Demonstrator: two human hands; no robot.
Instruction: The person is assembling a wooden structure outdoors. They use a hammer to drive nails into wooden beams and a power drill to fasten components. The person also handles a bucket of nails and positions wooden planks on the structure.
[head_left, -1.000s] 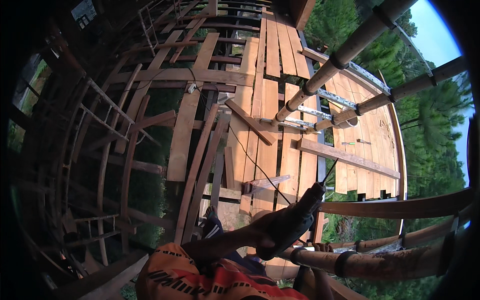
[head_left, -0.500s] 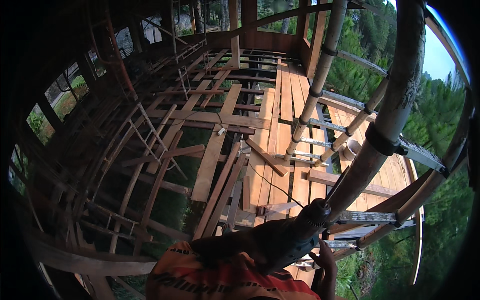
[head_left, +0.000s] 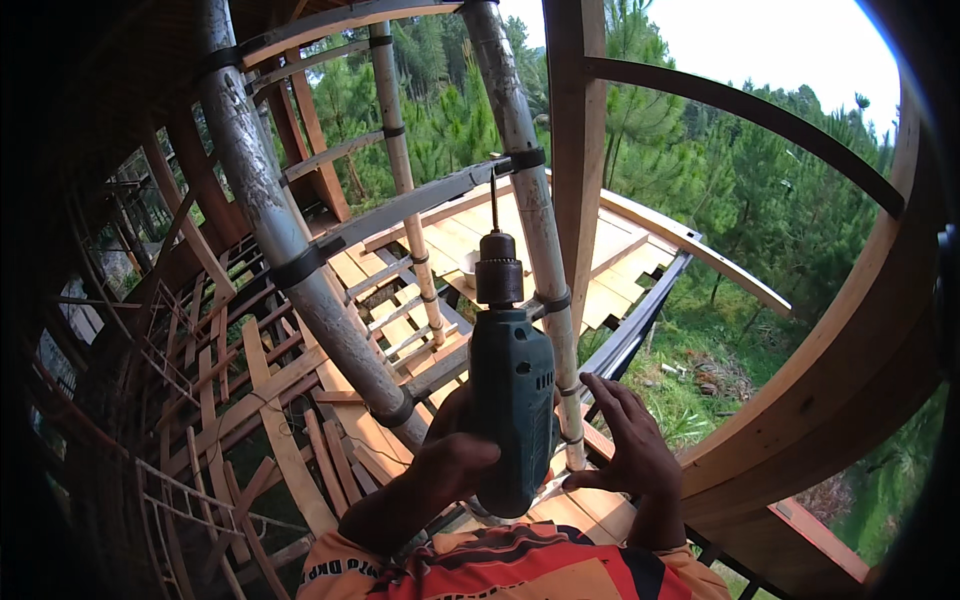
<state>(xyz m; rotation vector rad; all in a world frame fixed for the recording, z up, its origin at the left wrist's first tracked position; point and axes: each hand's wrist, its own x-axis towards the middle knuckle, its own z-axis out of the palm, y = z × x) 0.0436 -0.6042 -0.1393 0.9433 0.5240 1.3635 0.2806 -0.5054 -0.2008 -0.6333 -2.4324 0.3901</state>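
Note:
A dark green power drill [head_left: 513, 390] stands upright in front of me, its black chuck [head_left: 499, 270] on top and a long drill bit [head_left: 494, 205] pointing up. My left hand [head_left: 458, 458] is wrapped round the drill's lower left side; the handle itself is hidden. To the right of the drill, my right hand [head_left: 635, 435] is open, thumb and fingers spread, not holding anything. Just beyond the drill rises a telescopic ladder [head_left: 255, 195] with worn round rails, black collars and flat rungs. The bit's tip overlaps one rung in view; I cannot tell whether they touch.
A wooden post [head_left: 577, 130] rises behind the ladder. A large wooden beam [head_left: 800, 440] bows along the right. Below lie floor planks [head_left: 610, 285], loose boards over open joists [head_left: 270, 400], and a pale bucket [head_left: 470, 262]. A dark metal beam [head_left: 640, 320] edges the platform; trees stand beyond.
My view has swung to the right, toward the ladder and trees. The drill has come upright in the middle, and my right hand now shows fully beside it, fingers spread.

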